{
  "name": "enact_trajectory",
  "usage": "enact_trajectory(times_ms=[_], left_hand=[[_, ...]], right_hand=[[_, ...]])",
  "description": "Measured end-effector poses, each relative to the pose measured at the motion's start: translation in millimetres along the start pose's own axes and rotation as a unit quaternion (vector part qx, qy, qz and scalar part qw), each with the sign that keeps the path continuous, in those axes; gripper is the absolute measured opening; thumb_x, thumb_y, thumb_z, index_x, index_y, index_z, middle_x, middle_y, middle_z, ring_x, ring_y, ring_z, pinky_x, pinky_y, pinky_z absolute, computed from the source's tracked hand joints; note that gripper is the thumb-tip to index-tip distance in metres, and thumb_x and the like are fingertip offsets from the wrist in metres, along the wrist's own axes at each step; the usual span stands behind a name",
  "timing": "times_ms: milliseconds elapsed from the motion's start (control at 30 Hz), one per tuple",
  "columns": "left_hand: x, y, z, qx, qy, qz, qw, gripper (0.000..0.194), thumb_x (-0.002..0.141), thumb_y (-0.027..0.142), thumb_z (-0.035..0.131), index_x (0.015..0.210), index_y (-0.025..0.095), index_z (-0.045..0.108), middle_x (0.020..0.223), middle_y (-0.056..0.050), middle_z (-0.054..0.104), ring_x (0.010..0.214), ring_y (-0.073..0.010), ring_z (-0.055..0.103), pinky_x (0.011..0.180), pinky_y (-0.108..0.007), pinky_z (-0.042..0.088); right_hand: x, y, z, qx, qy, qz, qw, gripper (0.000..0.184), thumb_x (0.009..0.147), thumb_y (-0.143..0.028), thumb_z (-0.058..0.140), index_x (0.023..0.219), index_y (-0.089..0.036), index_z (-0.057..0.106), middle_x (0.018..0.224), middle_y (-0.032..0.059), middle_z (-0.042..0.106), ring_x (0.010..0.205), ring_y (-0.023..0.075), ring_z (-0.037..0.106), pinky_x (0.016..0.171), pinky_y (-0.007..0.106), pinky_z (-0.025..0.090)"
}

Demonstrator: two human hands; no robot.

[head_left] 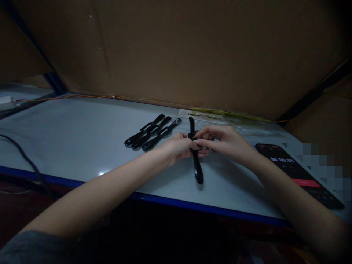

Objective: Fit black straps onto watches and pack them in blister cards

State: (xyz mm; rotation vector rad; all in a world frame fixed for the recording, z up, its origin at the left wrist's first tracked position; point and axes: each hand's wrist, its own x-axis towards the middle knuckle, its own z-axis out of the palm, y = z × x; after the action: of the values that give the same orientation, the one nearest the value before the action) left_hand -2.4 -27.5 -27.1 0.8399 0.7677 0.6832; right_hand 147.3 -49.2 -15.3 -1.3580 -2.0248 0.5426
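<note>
Black watch strap [197, 170] stands on end mid-table, your left hand [178, 147] curled round its middle to steady it while your right hand [225, 142] pinches its upper part, with three matching straps [147, 132] lying far left and a smartphone [294, 172] right.

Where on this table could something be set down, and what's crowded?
Open white tabletop runs left of the three black straps, up to the black cable. A smaller patch lies in front of the held strap, beside the phone. Crowded: around the left hand, right hand and clear plastic bag.
</note>
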Motion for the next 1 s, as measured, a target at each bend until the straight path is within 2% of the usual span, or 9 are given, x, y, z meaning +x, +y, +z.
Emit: enact_trajectory(times_ms=[133, 267, 367, 433, 500, 700, 833, 933, 1000], left_hand=[[-1.1, 1.4, 1.1, 0.044, -0.031, 0.010, 0.999, 0.022, 0.070, -0.014, 0.048, 0.070, 0.007, 0.053, 0.060, -0.003, 0.060, 0.056, -0.0087, 0.062, 0.070, -0.026, 0.055], [-0.6, 0.6, 2.0, 0.045, -0.029, 0.011, 0.998, 0.023, 0.069, -0.015, 0.047, 0.071, 0.006, 0.053, 0.063, -0.004, 0.061, 0.056, -0.0095, 0.063, 0.069, -0.027, 0.055], [0.5, -0.9, 1.6, 0.041, -0.023, 0.015, 0.999, 0.023, 0.068, -0.015, 0.047, 0.075, 0.006, 0.052, 0.067, -0.006, 0.062, 0.057, -0.0111, 0.064, 0.067, -0.028, 0.055], [0.8, -1.5, 1.1, 0.042, -0.022, 0.013, 0.999, 0.022, 0.068, -0.014, 0.048, 0.076, 0.007, 0.052, 0.068, -0.006, 0.063, 0.059, -0.0117, 0.064, 0.066, -0.027, 0.055], [0.4, -1.4, 0.9, 0.043, -0.020, 0.011, 0.999, 0.021, 0.069, -0.013, 0.049, 0.076, 0.007, 0.052, 0.067, -0.005, 0.063, 0.059, -0.0116, 0.064, 0.066, -0.027, 0.055], [-3.7, 2.9, 1.9, 0.024, -0.049, 0.007, 0.998, 0.021, 0.072, -0.012, 0.047, 0.073, 0.006, 0.056, 0.064, -0.005, 0.062, 0.057, -0.0093, 0.063, 0.070, -0.025, 0.055], [-4.8, 4.1, 1.9, 0.026, -0.038, 0.008, 0.999, 0.022, 0.071, -0.014, 0.046, 0.076, 0.006, 0.056, 0.061, -0.002, 0.060, 0.053, -0.0074, 0.061, 0.067, -0.023, 0.055], [-3.5, 2.7, 1.3, 0.034, -0.018, 0.009, 0.999, 0.023, 0.070, -0.014, 0.049, 0.076, 0.007, 0.055, 0.060, -0.001, 0.060, 0.052, -0.0078, 0.061, 0.062, -0.023, 0.055], [-2.4, 1.6, 1.0, 0.002, -0.011, 0.007, 1.000, 0.024, 0.068, -0.015, 0.049, 0.074, 0.007, 0.055, 0.058, -0.002, 0.060, 0.052, -0.0092, 0.061, 0.058, -0.022, 0.054]], right_hand=[[2.2, 5.4, 6.1, 0.035, 0.037, 0.010, 0.999, 0.019, 0.072, -0.035, 0.065, 0.077, -0.017, 0.061, 0.062, -0.0001, 0.058, 0.053, 0.0107, 0.048, 0.047, 0.023, 0.035], [2.6, 6.1, 14.4, -0.003, 0.088, -0.018, 0.996, 0.020, 0.072, -0.034, 0.064, 0.068, -0.018, 0.054, 0.059, -0.0019, 0.052, 0.051, 0.0096, 0.044, 0.046, 0.023, 0.031], [1.6, 3.2, 17.8, -0.038, 0.106, -0.050, 0.992, 0.012, 0.076, -0.030, 0.061, 0.077, -0.018, 0.056, 0.057, -0.0034, 0.049, 0.051, 0.0093, 0.043, 0.048, 0.023, 0.031], [0.9, 1.8, 18.2, -0.054, 0.105, -0.068, 0.991, 0.009, 0.078, -0.027, 0.059, 0.082, -0.019, 0.059, 0.056, -0.0038, 0.048, 0.050, 0.0092, 0.043, 0.049, 0.023, 0.031], [0.3, 1.4, 17.1, -0.060, 0.099, -0.075, 0.990, 0.009, 0.079, -0.027, 0.057, 0.078, -0.019, 0.060, 0.057, -0.0026, 0.051, 0.051, 0.0095, 0.044, 0.050, 0.024, 0.032], [-0.9, -0.2, 2.6, -0.022, 0.036, -0.043, 0.998, 0.026, 0.084, -0.040, 0.051, 0.073, -0.018, 0.062, 0.066, 0.0021, 0.060, 0.059, 0.0127, 0.051, 0.052, 0.025, 0.036], [-1.0, 1.8, -2.5, -0.047, 0.040, -0.046, 0.997, 0.018, 0.081, -0.035, 0.055, 0.078, -0.018, 0.063, 0.069, 0.0029, 0.062, 0.060, 0.0134, 0.053, 0.053, 0.026, 0.037], [-0.6, 4.8, 2.1, -0.027, 0.037, -0.027, 0.999, 0.016, 0.081, -0.032, 0.054, 0.084, -0.018, 0.062, 0.071, 0.0029, 0.063, 0.055, 0.0122, 0.052, 0.050, 0.026, 0.036], [-0.4, 5.3, 5.3, -0.012, 0.026, -0.014, 1.000, 0.018, 0.082, -0.032, 0.052, 0.088, -0.017, 0.061, 0.072, 0.0030, 0.063, 0.053, 0.0117, 0.052, 0.048, 0.025, 0.035]])
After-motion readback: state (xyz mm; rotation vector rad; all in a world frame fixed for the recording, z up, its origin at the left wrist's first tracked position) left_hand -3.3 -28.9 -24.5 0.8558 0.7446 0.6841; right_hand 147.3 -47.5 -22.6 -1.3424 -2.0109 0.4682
